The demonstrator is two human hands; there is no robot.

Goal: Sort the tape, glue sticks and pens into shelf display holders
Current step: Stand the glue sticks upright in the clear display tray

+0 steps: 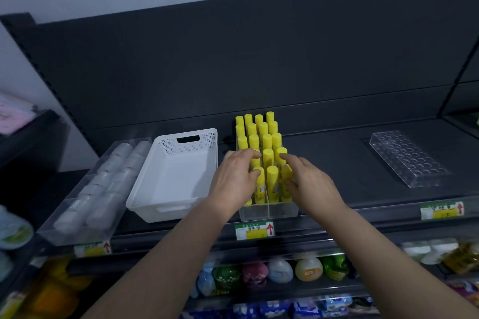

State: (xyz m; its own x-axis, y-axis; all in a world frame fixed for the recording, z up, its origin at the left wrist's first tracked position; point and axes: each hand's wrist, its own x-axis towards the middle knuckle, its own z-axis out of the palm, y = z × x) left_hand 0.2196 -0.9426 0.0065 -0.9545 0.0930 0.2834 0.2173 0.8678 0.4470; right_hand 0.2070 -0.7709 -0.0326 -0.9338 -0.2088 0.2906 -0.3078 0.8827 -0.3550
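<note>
1. The glue sticks (259, 142) stand upright, long axes vertical, in a clear holder (269, 211) at the centre of the frame on the dark shelf (337, 163). They form four columns running away from the viewer.
2. The left hand (234, 179) lies against the left flank of the front rows, fingers loosely curled over the yellow caps; it encloses no single stick.
3. The right hand (309, 182) lies against the right flank, fingers spread and bent. A yellow stick sits at its fingertips, tilted off vertical; whether it is gripped or only nudged cannot be told.
4. Judgement: the next move turns on that front-right stick, which is nearest the right hand and needs to be set upright in line with its column.
5. The white basket (171, 179), left of centre, appears empty. Further left, a clear tray (85, 223) holds pale rolls, probably the tape.
6. The perforated clear pen holder (407, 158), in the right of the frame, is empty; no pens are in view.
7. The price tag (254, 230) below the glue holder bears a red upward arrow and characters too small to read.
</note>
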